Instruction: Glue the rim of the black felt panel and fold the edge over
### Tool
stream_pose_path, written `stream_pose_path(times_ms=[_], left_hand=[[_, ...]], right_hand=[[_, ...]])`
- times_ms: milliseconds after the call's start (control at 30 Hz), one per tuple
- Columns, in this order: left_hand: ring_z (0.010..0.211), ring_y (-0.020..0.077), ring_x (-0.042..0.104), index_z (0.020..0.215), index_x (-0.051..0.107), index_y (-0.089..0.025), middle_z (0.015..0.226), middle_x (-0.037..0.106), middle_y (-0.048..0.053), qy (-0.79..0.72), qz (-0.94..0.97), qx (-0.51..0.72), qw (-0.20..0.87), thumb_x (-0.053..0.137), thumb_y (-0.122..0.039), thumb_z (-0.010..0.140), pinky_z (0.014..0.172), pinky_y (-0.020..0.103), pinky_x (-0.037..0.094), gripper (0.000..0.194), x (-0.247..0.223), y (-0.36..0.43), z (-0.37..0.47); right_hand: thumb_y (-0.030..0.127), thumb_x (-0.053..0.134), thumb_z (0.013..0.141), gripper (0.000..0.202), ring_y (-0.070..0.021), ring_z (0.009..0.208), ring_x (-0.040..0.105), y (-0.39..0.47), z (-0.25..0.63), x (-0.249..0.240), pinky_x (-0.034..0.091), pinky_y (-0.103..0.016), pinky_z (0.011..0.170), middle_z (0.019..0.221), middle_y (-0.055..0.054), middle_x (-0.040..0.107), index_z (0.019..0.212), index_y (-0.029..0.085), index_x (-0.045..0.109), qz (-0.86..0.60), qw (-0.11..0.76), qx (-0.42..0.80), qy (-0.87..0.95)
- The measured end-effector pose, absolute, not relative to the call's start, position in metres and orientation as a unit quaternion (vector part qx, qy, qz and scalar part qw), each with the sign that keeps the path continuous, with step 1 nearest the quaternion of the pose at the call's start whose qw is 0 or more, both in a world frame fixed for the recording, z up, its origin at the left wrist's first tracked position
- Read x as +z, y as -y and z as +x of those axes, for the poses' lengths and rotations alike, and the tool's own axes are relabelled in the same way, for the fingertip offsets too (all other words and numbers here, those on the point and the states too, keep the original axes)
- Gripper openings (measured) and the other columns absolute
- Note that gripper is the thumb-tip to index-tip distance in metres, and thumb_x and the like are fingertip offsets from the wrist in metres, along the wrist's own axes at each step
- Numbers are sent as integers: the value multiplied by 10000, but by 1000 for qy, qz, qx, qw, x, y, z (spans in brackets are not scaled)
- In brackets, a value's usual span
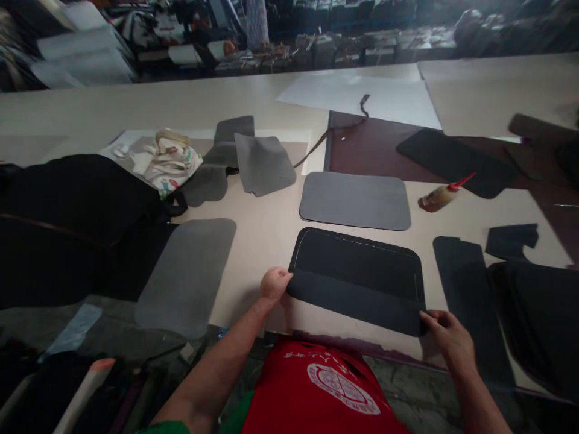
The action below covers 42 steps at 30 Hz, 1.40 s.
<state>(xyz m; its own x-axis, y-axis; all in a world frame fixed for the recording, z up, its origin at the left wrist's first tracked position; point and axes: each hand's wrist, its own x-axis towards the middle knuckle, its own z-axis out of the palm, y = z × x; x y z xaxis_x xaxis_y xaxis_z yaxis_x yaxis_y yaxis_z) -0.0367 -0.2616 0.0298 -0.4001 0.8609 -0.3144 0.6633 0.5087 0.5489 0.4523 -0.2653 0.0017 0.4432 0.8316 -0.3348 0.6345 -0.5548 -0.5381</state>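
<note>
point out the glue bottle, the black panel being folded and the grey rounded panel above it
brown glue bottle with red nozzle (438,198), head view, on its body
black rounded fabric panel (357,262), head view, on its flat upper part
grey rounded panel (355,201), head view, on its centre

The person wears a red garment (316,392) over the chest, printed in white with a round emblem (344,389) at its middle and a short line of white characters toward 11 o'clock from it. A green edge (165,428) shows beside it. Both forearms are bare, the left hand (275,283) and right hand (447,337) ungloved.
</note>
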Motion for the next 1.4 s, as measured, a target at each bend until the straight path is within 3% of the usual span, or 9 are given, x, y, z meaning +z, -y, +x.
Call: stream_pose_path(times_ms=[467,567,700,800,933,1100,1200,1300,1400], left_hand=[[663,160,557,770,620,-198,709,610,5,-839,469,157,228,599,-204,797,623,277,349,35,25,263,-34],[682,180,576,840,621,-182,732,613,23,-839,481,166,194,546,-141,797,644,286,399,96,26,266,-39],[943,239,602,994,616,-156,987,629,114,-793,559,196,143,459,-143,871,852,372,477,200,38,278,-18],[1118,233,565,1065,637,-220,1133,638,71,-679,685,202,169,578,-257,865,1006,378,447,211,48,288,28],[1396,266,366,1339,526,-193,1432,517,81,-467,853,154,175,547,-460,918,1202,449,252,499,49,291,98],[1491,267,196,1467,396,-136,1573,372,87,-367,914,85,151,376,-539,979,1230,457,150,633,36,280,139],[1509,269,155,1514,326,-141,1608,314,91,-341,924,59,160,336,-612,967,1222,467,151,722,25,276,144],[1517,277,138,1537,286,-165,1619,284,94,-339,926,42,159,333,-639,956,1221,500,137,751,13,270,146],[1512,302,164,1546,272,-204,1631,251,87,-356,924,58,124,392,-637,937,1213,525,160,758,2,265,140]], right_hand=[[698,638,540,550,-287,744,653,263,452,0,426,-348,637,785,-59,724,812,223,694,-835,173,295,431],[689,638,544,536,-287,743,652,263,449,3,429,-351,646,790,-63,728,803,222,693,-830,185,292,437],[678,638,548,532,-292,747,654,262,446,8,428,-351,637,785,-60,721,812,219,694,-835,169,299,429],[693,614,571,542,-296,763,654,262,446,11,432,-362,647,798,-66,714,827,219,680,-831,156,298,442],[709,602,646,613,-311,822,648,266,440,21,453,-391,683,884,-101,698,966,189,657,-825,150,232,493],[639,465,860,589,-310,953,614,273,410,27,488,-423,808,1000,-157,642,1123,138,633,-765,258,76,585],[576,363,956,600,-322,1201,532,279,388,17,430,-484,1017,1242,-206,594,1269,111,578,-692,285,66,660],[516,306,1004,646,-315,1428,333,286,376,-1,297,-511,1150,1508,-225,413,1458,72,420,-697,209,61,684],[531,320,1003,720,-323,1502,185,290,371,-12,157,-537,1203,1590,-218,287,1523,33,321,-729,121,65,671]])
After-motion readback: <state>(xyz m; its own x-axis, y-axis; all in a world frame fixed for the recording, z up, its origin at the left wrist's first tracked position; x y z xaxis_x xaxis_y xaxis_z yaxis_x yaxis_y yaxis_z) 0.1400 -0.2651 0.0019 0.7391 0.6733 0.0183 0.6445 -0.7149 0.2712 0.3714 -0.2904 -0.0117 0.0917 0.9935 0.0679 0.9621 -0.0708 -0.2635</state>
